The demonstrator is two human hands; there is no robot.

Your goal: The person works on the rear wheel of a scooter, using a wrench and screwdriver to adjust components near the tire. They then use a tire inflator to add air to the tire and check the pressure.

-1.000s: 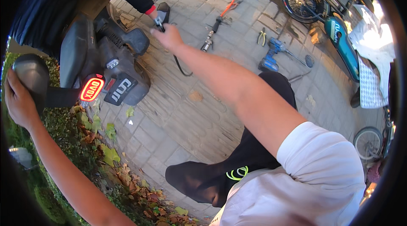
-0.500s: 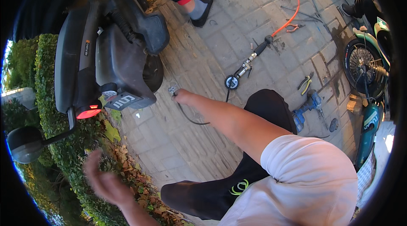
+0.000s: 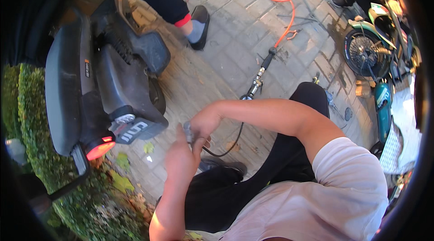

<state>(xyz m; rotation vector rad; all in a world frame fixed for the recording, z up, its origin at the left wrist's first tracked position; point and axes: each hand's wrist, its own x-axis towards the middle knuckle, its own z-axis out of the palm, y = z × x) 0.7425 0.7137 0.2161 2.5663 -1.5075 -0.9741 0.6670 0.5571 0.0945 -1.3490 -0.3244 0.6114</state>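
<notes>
In front of my body both hands have come together at a grey metal air chuck (image 3: 187, 129), the end fitting of a thin black hose (image 3: 229, 149). My right hand (image 3: 207, 121) is closed around it from the right, fingers curled. My left hand (image 3: 181, 154) pinches it from below and left, with one finger stretched up along its side. The hands partly cover the fitting. From them the hose loops down and back up, passing behind my right forearm, towards a tyre inflator (image 3: 257, 78) lying on the paving; its round gauge is mostly hidden by that arm.
A dark scooter (image 3: 122, 78) with a lit red tail light stands left, beside a hedge (image 3: 34, 114). Another person's shoe (image 3: 199, 28) is beyond it. An orange air hose (image 3: 291, 17) runs away from the inflator. Pliers (image 3: 294, 34) and a green motorbike (image 3: 367, 51) are to the right.
My left hand has swung in from the lower left to meet the right hand. My right hand has drawn the air chuck down nearer my body, bending the elbow. The view has shifted.
</notes>
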